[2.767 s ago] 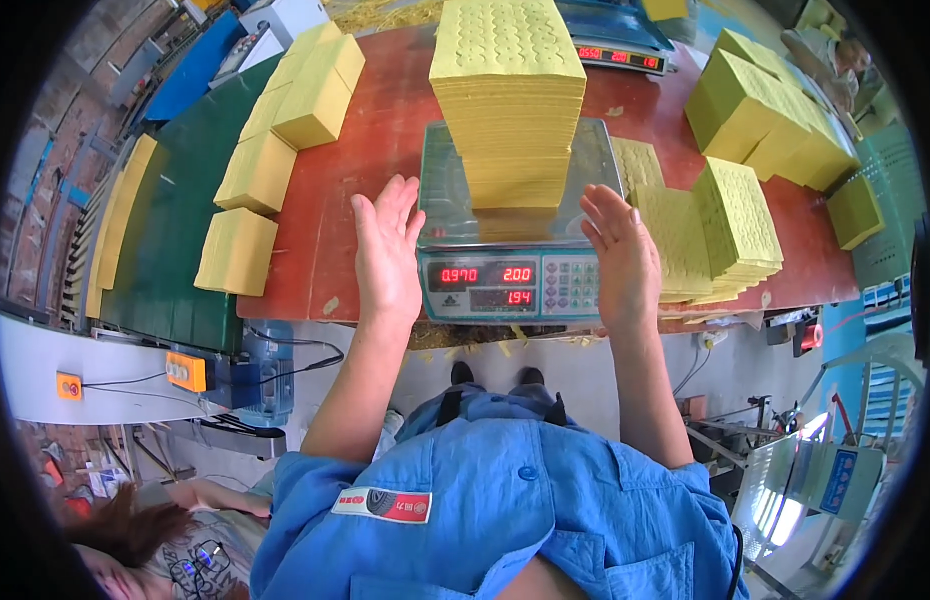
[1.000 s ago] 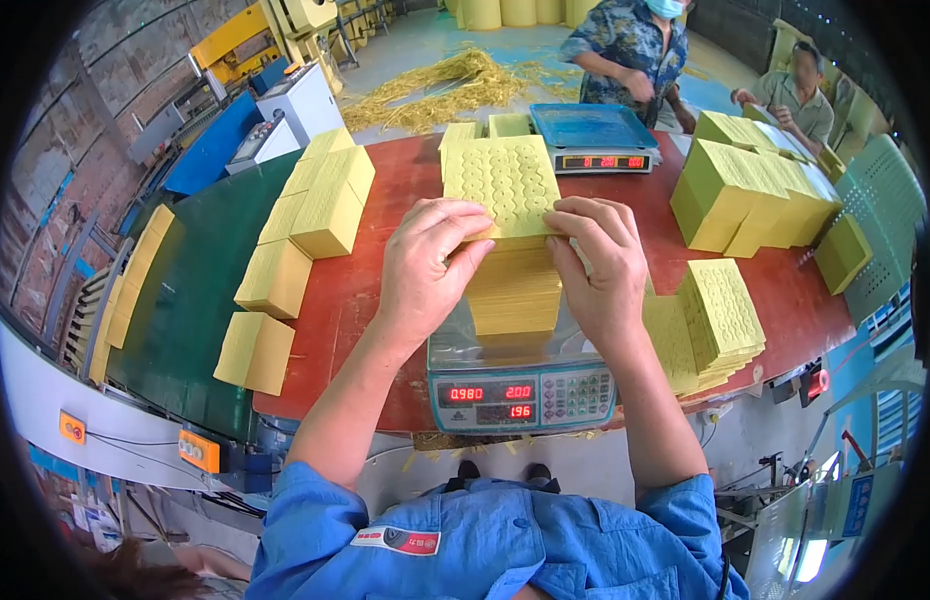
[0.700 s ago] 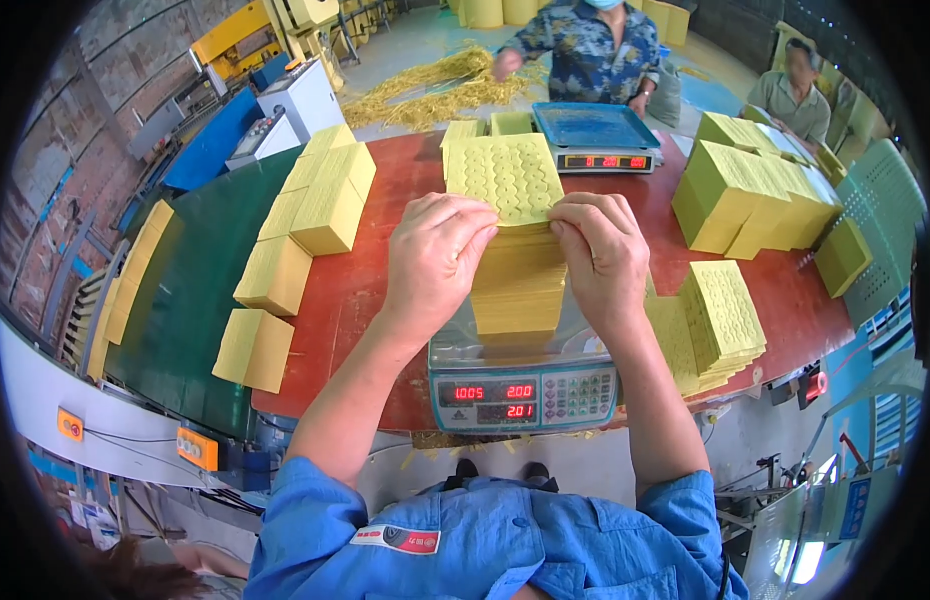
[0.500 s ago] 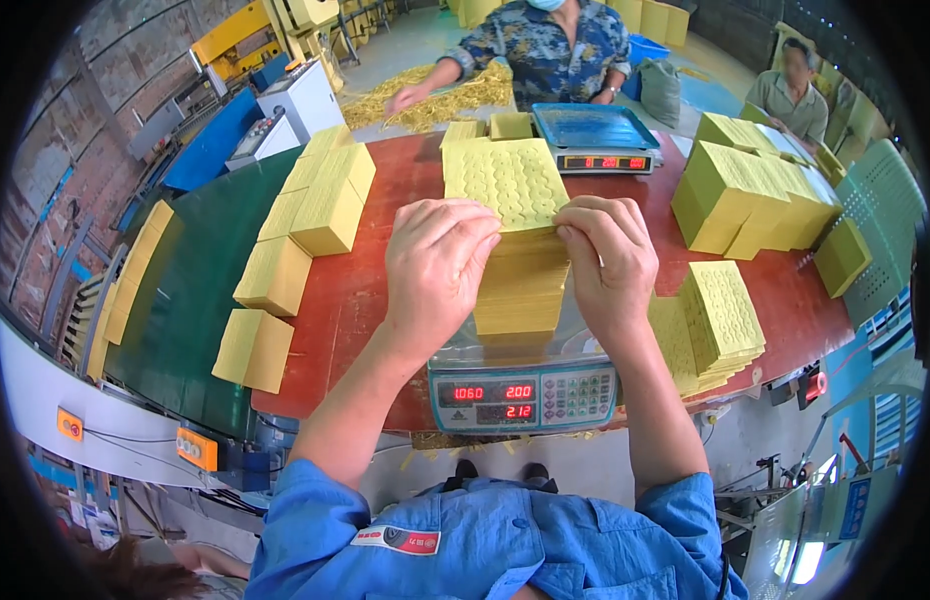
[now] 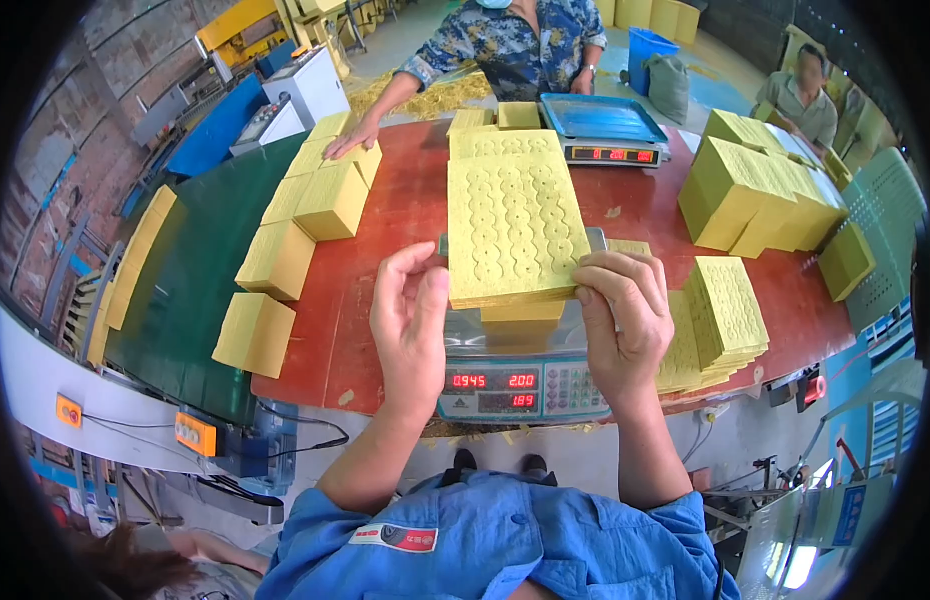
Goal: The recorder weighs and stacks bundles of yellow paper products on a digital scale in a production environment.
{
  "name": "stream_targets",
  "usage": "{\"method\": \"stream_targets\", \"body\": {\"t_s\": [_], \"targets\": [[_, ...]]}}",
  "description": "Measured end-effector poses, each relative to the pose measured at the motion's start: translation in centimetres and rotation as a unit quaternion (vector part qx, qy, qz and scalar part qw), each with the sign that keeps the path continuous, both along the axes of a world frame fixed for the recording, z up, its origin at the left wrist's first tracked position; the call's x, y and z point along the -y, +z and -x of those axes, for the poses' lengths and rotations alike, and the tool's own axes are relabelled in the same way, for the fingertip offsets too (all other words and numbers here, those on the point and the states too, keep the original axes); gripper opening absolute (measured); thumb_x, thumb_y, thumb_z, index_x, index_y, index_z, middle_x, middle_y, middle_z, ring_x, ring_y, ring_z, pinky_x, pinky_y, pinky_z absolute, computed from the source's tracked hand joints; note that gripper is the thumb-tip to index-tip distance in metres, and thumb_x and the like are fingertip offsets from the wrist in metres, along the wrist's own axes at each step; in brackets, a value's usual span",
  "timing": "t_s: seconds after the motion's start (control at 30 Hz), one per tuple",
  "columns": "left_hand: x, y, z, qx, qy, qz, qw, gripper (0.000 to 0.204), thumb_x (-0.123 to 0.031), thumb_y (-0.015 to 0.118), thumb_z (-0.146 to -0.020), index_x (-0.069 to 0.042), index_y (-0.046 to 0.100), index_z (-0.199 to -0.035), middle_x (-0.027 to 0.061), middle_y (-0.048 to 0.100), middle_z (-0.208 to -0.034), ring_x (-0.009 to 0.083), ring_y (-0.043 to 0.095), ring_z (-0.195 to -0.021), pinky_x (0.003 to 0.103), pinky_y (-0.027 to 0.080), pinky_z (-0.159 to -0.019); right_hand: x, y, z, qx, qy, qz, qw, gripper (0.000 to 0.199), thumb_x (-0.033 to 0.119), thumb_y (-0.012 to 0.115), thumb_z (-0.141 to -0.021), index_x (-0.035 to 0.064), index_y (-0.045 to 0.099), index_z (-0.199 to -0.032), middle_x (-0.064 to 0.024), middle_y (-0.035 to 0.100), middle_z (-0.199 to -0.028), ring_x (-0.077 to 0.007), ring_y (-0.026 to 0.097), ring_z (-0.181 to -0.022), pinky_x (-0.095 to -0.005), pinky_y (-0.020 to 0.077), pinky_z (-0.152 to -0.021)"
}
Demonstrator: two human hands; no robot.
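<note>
A thin sheaf of yellow embossed paper sheets [image 5: 515,225] is lifted above the table, its near edge over the digital scale [image 5: 525,403]. My right hand [image 5: 630,325] pinches the sheaf's near right corner between thumb and fingers. Beside the sheaf's left edge, my left hand [image 5: 410,320] is open, thumb apart from the curled fingers; it does not appear to grip the paper. Below the sheaf, part of a yellow paper stack [image 5: 522,325] shows on the scale's tray. The sheaf hides most of that stack. Red digits light the scale's display.
Yellow paper blocks [image 5: 255,335] line the table's left side beside a green conveyor belt [image 5: 175,320]. More stacks [image 5: 730,310] stand at right. Across the red table [image 5: 405,190], a co-worker's hand [image 5: 355,138] touches the far left blocks, near a second scale [image 5: 600,120]. Another person sits far right.
The upper sheets have come off the stack toward me. My left hand has released its edge and opened; my right still pinches. The scale's digits changed. The co-worker's hand reached the left blocks.
</note>
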State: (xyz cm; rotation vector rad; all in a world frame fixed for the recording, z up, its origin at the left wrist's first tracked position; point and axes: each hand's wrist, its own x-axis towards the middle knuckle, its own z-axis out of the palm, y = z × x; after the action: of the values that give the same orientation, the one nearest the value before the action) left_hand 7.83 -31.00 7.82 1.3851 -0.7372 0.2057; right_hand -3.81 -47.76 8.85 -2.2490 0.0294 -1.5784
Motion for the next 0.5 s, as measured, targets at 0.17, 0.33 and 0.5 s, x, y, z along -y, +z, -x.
{"method": "stream_targets", "body": {"t_s": [0.17,0.33,0.5], "targets": [[1.1,1.4,-0.6,-0.251,-0.137,0.093,0.954,0.030,-0.022,0.062,-0.101,-0.002,0.056,-0.121,0.0078,0.065,-0.108,0.0136,0.065,-0.093,0.029,0.052,-0.074,-0.5,-0.4,-0.3,0.011,0.023,-0.176,0.984,0.019,-0.001,0.068,-0.089,-0.0024,0.067,-0.108,-0.0146,0.066,-0.114,-0.0220,0.066,-0.097,-0.0317,0.0544,-0.079],[1.2,1.1,-0.2,-0.352,-0.204,0.057,0.912,0.026,-0.017,0.066,-0.095,-0.003,0.057,-0.116,0.0059,0.067,-0.101,0.0131,0.064,-0.081,0.028,0.049,-0.061,-0.5,-0.8,-0.7,0.011,0.061,-0.285,0.957,0.020,-0.008,0.067,-0.086,-0.0007,0.067,-0.104,-0.0091,0.065,-0.108,-0.0138,0.063,-0.082,-0.0270,0.0529,-0.072],[1.9,0.4,3.1,-0.287,-0.214,0.059,0.932,0.025,-0.012,0.062,-0.097,-0.002,0.055,-0.120,0.0081,0.067,-0.110,0.0134,0.065,-0.095,0.029,0.052,-0.076,-0.5,-0.3,3.3,0.023,0.034,-0.282,0.958,0.019,-0.010,0.069,-0.084,0.0003,0.067,-0.100,-0.0080,0.065,-0.108,-0.0111,0.063,-0.084,-0.0239,0.0516,-0.071]]}}
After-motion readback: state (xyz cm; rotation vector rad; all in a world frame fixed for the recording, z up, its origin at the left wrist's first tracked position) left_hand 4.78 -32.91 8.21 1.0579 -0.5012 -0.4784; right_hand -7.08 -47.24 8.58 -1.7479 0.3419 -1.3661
